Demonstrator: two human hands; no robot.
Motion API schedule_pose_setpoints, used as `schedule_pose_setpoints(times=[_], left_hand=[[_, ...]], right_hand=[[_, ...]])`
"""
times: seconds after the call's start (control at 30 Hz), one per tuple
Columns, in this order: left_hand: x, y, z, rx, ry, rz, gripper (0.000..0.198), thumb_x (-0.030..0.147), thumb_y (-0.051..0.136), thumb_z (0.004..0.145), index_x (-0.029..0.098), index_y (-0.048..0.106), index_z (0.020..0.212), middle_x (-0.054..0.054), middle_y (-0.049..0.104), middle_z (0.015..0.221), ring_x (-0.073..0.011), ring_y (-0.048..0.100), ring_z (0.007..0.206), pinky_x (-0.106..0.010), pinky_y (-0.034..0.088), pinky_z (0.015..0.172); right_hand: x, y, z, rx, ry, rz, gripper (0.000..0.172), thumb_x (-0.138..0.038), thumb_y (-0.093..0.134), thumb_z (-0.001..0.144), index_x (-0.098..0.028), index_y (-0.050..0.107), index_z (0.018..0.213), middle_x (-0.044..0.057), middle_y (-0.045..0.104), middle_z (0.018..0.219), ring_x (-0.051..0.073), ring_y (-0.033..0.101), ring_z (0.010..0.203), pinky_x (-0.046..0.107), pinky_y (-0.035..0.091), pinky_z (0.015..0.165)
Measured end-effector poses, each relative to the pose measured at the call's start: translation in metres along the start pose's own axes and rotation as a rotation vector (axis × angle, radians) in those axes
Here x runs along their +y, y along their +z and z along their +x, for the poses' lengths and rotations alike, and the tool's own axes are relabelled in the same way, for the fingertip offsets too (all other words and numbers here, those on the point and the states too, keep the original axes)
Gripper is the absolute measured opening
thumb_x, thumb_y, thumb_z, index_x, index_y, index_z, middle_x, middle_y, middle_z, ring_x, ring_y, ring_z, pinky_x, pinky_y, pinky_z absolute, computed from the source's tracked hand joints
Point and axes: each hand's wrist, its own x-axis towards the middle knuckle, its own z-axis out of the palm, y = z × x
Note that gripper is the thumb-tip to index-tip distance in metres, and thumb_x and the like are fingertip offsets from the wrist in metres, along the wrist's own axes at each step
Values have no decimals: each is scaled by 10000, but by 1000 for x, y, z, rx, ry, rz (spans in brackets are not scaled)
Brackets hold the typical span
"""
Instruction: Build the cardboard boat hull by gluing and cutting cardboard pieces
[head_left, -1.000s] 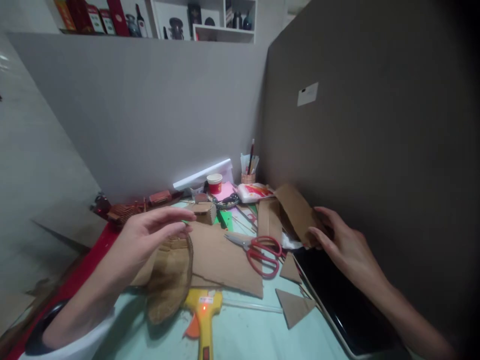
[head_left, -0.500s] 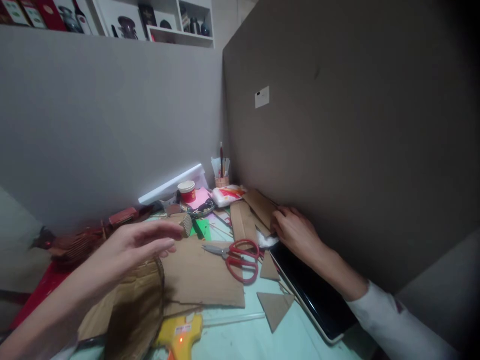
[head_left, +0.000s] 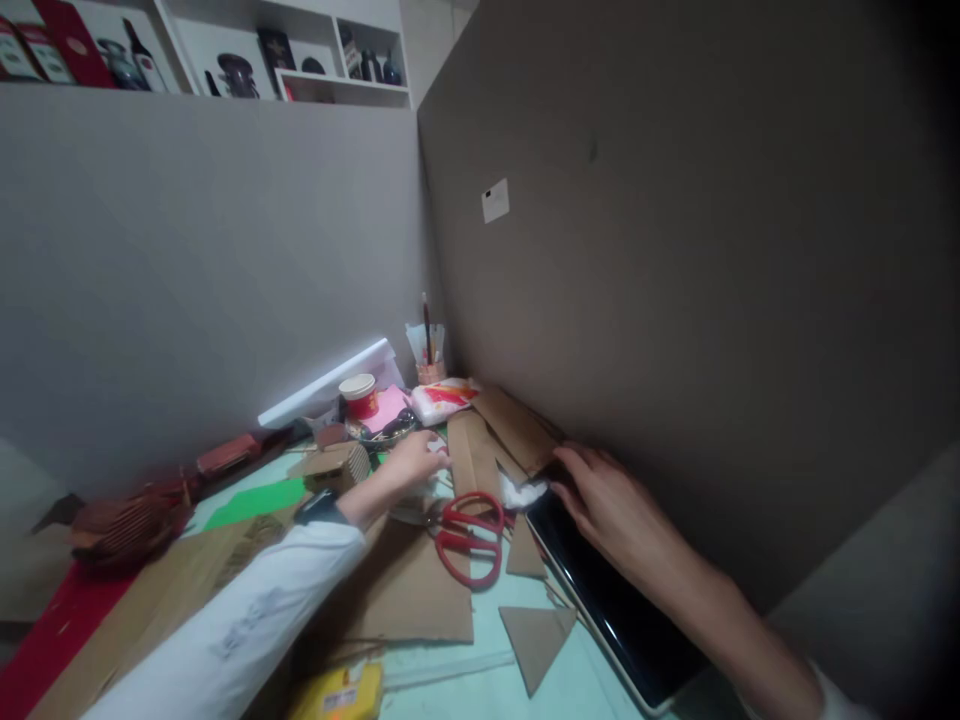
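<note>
My left hand (head_left: 415, 460) reaches to the middle of the table, above the scissors and beside a brown cardboard strip (head_left: 474, 455). Its fingers are bent and blurred, so whether anything is between them is unclear. My right hand (head_left: 604, 497) is over the far end of a black-screened tablet (head_left: 626, 600). Its fingers are apart, with the tips close to the edge of another cardboard piece (head_left: 517, 425). Red-handled scissors (head_left: 471, 540) lie on a cardboard sheet (head_left: 420, 600); my left arm partly hides the sheet. A crumpled white tissue (head_left: 523, 492) lies between the hands.
Cardboard triangles (head_left: 536, 640) lie left of the tablet. A yellow glue gun (head_left: 341, 692) is at the front edge. Toward the back stand a paper cup (head_left: 358, 397), a tissue pack (head_left: 444, 400) and a pen holder (head_left: 430, 372). A grey partition (head_left: 637, 300) rises on the right.
My left hand has moved forward and right, from over the cardboard to the middle of the table. My right hand has shifted slightly, its fingers more spread. The view has turned a little right.
</note>
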Motion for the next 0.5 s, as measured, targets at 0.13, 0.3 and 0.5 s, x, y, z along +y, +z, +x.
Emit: schedule_pose_setpoints(times=[0.13, 0.3, 0.5], left_hand=[[-8, 26, 29, 11, -39, 33, 359, 329, 634, 931, 176, 595, 1253, -101, 634, 1241, -243, 656, 1023, -452, 571, 847], [-8, 35, 37, 65, -84, 5, 370, 331, 632, 932, 178, 586, 1266, -102, 632, 1242, -242, 657, 1018, -451, 573, 842], [-3, 33, 36, 95, -103, -149, 358, 335, 630, 934, 174, 594, 1252, -102, 634, 1236, -238, 658, 1010, -443, 576, 832]], right_hand=[[7, 6, -42, 60, 15, 38, 400, -282, 536, 982, -116, 500, 1343, 168, 705, 1154, 300, 713, 998, 411, 608, 821], [5, 19, -79, 168, -47, 23, 630, -395, 647, 893, -139, 408, 1417, 199, 729, 1180, 325, 759, 946, 407, 657, 726], [-3, 29, -100, 202, -52, -45, 852, -399, 641, 824, -149, 260, 1544, 255, 648, 1322, 380, 748, 927, 482, 656, 690]])
